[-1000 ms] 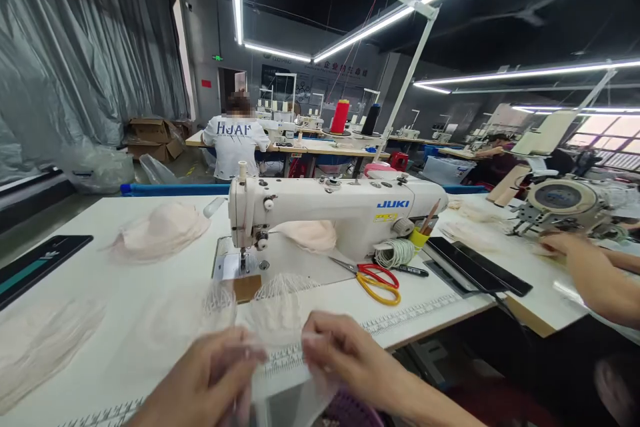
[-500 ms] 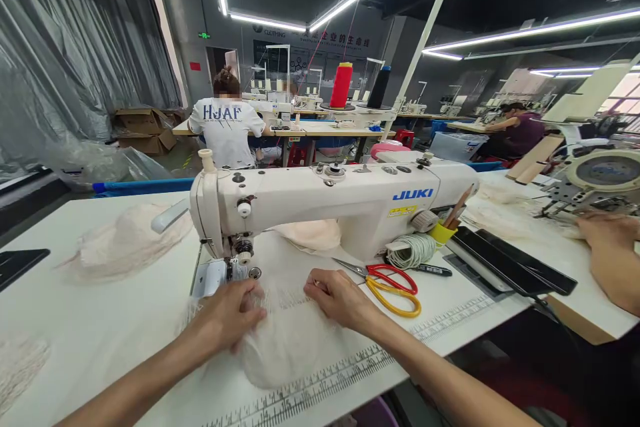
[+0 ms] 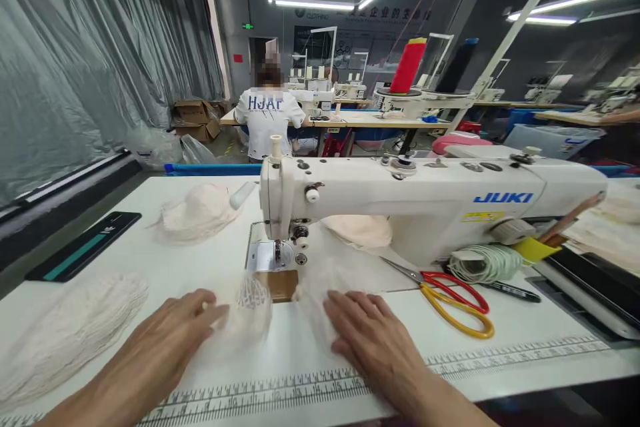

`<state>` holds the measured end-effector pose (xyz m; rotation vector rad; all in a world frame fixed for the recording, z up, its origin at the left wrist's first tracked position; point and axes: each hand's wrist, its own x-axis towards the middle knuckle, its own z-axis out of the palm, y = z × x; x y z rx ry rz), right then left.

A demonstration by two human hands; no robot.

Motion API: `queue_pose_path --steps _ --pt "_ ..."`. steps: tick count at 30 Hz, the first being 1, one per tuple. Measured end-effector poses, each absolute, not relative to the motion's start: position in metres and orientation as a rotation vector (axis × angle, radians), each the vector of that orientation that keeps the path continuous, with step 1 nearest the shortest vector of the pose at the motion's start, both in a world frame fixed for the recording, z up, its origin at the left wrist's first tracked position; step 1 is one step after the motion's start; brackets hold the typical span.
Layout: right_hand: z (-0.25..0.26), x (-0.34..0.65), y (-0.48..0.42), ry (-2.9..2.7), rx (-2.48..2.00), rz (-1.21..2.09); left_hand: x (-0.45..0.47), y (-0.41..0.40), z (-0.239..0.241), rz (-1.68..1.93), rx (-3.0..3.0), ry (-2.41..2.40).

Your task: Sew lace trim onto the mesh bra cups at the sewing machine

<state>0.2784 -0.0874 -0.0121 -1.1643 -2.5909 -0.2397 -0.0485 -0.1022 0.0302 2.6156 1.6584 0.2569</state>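
The white sewing machine (image 3: 430, 190) stands across the table, its needle and presser foot above the metal plate (image 3: 260, 255). At the lower left, my left hand (image 3: 173, 337) has thumb and forefinger closed at the edge of a small sheer pale fabric piece (image 3: 253, 310), blurred by motion, with a lacy white patch. My right hand (image 3: 377, 340) lies with outstretched fingers on another stretch of sheer pale fabric (image 3: 315, 297), right of the needle. Between the two fabrics a brown plate (image 3: 281, 285) shows in the tabletop. Scissors (image 3: 450, 300) with red and yellow handles lie right of my right hand.
Stacked pale fabric pieces (image 3: 75, 327) lie at left, a cup-shaped pile (image 3: 200, 210) behind them. A dark phone-like slab (image 3: 85, 247) rests by the left edge. A cord coil (image 3: 485, 263), a marker (image 3: 515, 291) and a printed ruler (image 3: 280, 392) are right and front. A person (image 3: 270, 117) sits ahead.
My hands have moved apart, the left one drawing a fabric piece away from the needle area. My right hand has flattened onto the fabric. The view has swung left, bringing the stacked pieces into sight.
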Motion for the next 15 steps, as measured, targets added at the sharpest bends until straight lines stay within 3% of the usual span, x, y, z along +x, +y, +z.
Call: queue_pose_path --steps 6,9,15 --pt "0.005 0.273 -0.065 -2.505 -1.403 -0.61 -0.017 -0.108 0.014 0.123 2.571 1.595" --pt "0.019 0.24 -0.072 -2.548 -1.129 -0.456 0.005 -0.103 0.017 0.085 2.662 1.504" --pt "0.019 0.196 -0.069 -2.653 -0.823 -0.126 -0.018 -0.072 0.019 0.495 2.62 1.544"
